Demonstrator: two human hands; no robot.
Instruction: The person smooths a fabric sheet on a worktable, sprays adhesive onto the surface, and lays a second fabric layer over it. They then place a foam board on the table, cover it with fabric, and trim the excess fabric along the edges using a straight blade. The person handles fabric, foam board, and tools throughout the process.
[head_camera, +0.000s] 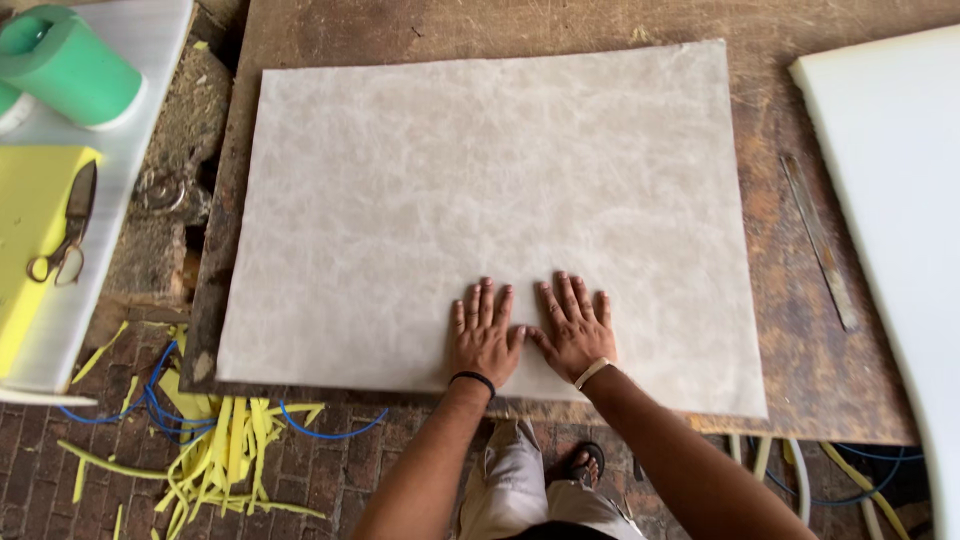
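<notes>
Head view: your left hand (483, 335) and right hand (572, 328) both lie flat, palms down, fingers spread, thumbs nearly touching, on the pale grey-beige fibrous rectangular sheet (480, 200). Neither hand grips anything; they're just pressing. Both arms run straight fwd from the bottom edge, wrists low, a black band on the left wrist and a light one on the right.

Progress, as a judgement: the sheet already lies spread out flat and roughly square on the worn brown wooden tabletop (800, 360), its near edge right by the tabletop's front edge. No visible folds or big wrinkles, so laying-out looks done; you seem to be at the smoothing/holding stage, w/ hands only on the near-centre part. No cut or mark is visible on the sheet.

Further out: a long thin rusty metal strip (818, 240) lies on the bare tabletop to the right, apart from the sheet. A white foam slab (890, 150) sits at far right. To the left, old scissors (68, 235) rest on a yellow foam block (30, 230), w/ a green cylindrical roll (70, 65) behind. Yellow foam offcuts (215, 450) litter the brick floor (330, 475).
</notes>
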